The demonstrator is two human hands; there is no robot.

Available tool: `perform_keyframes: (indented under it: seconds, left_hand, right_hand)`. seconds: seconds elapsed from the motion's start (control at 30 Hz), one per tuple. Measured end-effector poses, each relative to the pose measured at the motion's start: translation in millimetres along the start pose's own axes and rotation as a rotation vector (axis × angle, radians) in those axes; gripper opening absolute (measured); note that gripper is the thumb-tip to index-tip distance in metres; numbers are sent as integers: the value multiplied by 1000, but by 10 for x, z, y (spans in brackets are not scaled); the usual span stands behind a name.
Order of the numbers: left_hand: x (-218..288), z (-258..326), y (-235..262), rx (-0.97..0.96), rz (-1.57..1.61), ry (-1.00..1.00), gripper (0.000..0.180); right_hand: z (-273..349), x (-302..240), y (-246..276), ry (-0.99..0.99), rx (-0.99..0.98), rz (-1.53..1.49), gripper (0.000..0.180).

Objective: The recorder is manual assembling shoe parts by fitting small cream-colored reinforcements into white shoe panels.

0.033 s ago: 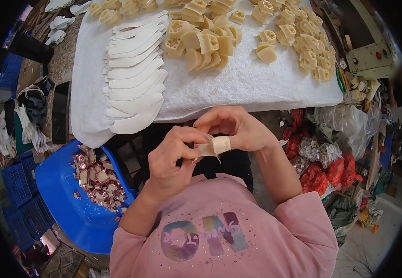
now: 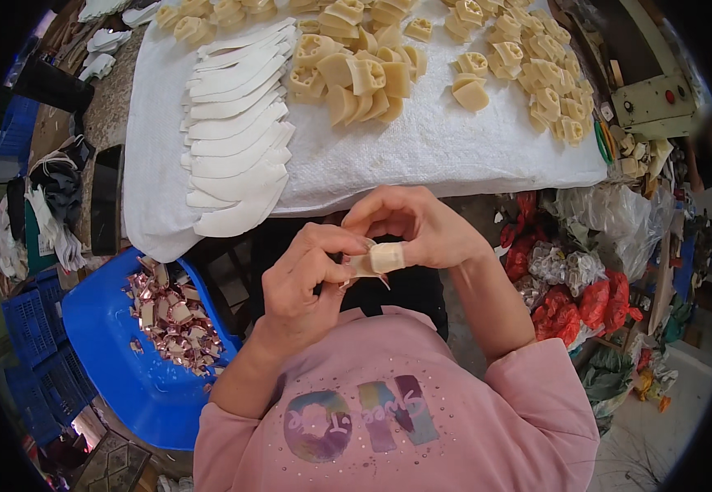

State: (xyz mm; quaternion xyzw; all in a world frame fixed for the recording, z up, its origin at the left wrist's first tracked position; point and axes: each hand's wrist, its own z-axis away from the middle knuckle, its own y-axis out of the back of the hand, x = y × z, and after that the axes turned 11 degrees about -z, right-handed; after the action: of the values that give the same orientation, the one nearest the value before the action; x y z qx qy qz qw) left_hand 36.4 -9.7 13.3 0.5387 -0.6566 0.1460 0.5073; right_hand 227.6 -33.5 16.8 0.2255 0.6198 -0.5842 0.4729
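Note:
My left hand [image 2: 307, 283] and my right hand [image 2: 425, 230] meet in front of my chest, just below the table edge. Together they pinch a small cream piece [image 2: 362, 266] between fingertips; most of it is hidden by the fingers. Beige tape [image 2: 388, 257] is wrapped around my right thumb. On the white cloth covering the table [image 2: 454, 156] lie a fanned stack of white sole-shaped pieces [image 2: 237, 139] and heaps of cream moulded pieces [image 2: 356, 74], with more of these cream pieces [image 2: 536, 74] to the right.
A blue tub [image 2: 110, 361] at my left holds coppery-pink scraps [image 2: 175, 320]. Blue crates [image 2: 28, 328] stand further left. Red and clear plastic bags [image 2: 585, 295] pile at my right. A cream machine box [image 2: 651, 98] sits at the table's right end.

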Motion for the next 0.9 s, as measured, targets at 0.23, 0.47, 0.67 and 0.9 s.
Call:
perform_keyframes:
  seconds: [0.23, 0.47, 0.67, 0.9]
  left_hand:
    - [-53, 13, -27, -16, -140, 5, 18]
    - [99, -41, -107, 251, 339, 488, 16]
    - [15, -11, -92, 182, 443, 510, 14]
    - [-1, -38, -94, 188, 462, 507, 12]
  right_hand:
    - [-5, 76, -82, -31, 114, 72, 29]
    - [-51, 233, -74, 257, 229, 220, 28]
    - [-70, 231, -119, 453, 159, 457, 13]
    - [-111, 205, -209, 430, 249, 429, 13]
